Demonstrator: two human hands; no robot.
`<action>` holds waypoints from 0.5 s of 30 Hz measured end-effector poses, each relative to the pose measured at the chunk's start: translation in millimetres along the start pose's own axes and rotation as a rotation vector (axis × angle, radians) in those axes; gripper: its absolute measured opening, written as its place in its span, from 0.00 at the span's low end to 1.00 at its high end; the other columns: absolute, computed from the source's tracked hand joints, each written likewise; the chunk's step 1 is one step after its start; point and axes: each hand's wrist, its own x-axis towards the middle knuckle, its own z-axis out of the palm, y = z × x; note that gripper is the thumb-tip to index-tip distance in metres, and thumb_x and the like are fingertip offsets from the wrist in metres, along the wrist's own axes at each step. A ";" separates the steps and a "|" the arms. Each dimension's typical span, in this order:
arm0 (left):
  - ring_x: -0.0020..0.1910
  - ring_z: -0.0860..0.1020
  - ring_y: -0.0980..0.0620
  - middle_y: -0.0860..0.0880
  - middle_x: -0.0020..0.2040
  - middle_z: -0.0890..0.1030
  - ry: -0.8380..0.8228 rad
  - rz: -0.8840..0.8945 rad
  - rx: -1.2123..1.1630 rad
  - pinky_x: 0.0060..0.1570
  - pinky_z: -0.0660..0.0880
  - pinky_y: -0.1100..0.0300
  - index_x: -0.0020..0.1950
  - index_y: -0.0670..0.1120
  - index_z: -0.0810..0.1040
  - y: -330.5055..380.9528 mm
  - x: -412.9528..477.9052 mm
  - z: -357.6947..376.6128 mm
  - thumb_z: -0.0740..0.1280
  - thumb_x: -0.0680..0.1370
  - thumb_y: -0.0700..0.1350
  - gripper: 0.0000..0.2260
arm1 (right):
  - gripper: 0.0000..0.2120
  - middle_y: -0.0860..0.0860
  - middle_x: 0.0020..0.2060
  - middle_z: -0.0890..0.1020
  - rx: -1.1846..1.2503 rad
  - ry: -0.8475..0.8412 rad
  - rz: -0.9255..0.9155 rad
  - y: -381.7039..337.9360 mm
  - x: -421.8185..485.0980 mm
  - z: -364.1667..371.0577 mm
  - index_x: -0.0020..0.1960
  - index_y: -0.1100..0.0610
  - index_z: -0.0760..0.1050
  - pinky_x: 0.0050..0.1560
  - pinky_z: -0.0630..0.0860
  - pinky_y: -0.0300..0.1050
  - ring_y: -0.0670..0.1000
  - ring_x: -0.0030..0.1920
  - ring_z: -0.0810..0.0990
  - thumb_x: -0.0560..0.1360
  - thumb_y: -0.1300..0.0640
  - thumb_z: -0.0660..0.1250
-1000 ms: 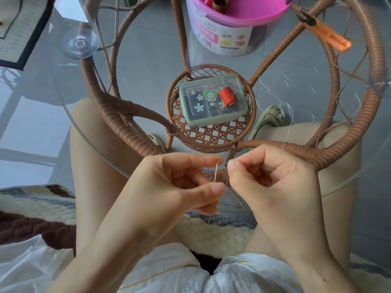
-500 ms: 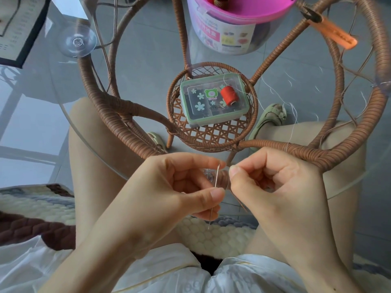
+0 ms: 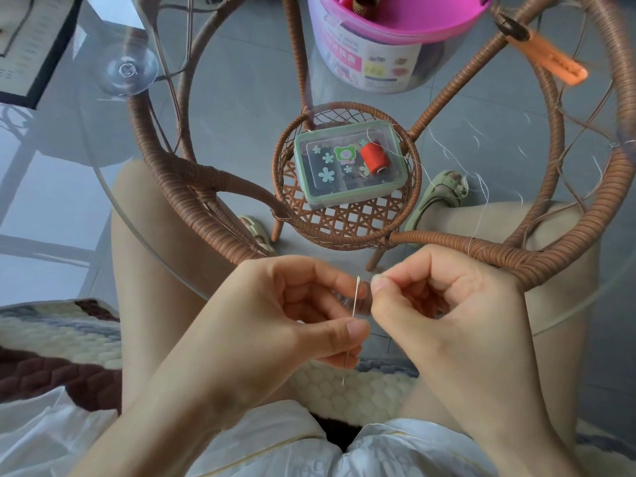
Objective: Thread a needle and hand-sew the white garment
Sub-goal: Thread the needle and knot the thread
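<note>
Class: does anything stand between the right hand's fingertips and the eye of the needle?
Nothing visible does. The right hand, holding the thread, has its fingertips just right of the top of the needle, across a small open gap. The left hand pinches the needle lower down.

A round clear glass tabletop [image 3: 241, 80] on a brown wicker frame [image 3: 172, 177] spreads ahead of the left hand [image 3: 275, 325] and right hand [image 3: 454, 311], both at its near edge. Far ahead of the right hand, a pink-lidded plastic tub [image 3: 389, 63] stands on the glass — an orange thread snipper [image 3: 547, 56] lies to its right. Straight ahead of both hands, the frame's woven lower shelf [image 3: 344, 222] carries a green-rimmed clear plastic box [image 3: 344, 166].
</note>
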 end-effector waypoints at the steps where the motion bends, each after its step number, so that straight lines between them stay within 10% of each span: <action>1: 0.27 0.80 0.49 0.44 0.29 0.81 0.003 -0.001 -0.003 0.29 0.77 0.62 0.37 0.47 0.84 0.3 -0.2 0.3 0.73 0.57 0.40 0.10 | 0.06 0.44 0.23 0.76 -0.005 0.001 0.000 0.3 0.2 0.0 0.29 0.52 0.76 0.27 0.66 0.28 0.40 0.24 0.72 0.65 0.59 0.69; 15: 0.27 0.80 0.49 0.42 0.30 0.81 0.029 -0.010 -0.008 0.29 0.77 0.63 0.38 0.41 0.83 0.2 -0.1 0.4 0.73 0.58 0.39 0.10 | 0.07 0.44 0.22 0.75 -0.023 0.010 0.008 -1.0 1.4 0.3 0.30 0.52 0.75 0.25 0.65 0.28 0.41 0.22 0.72 0.65 0.58 0.69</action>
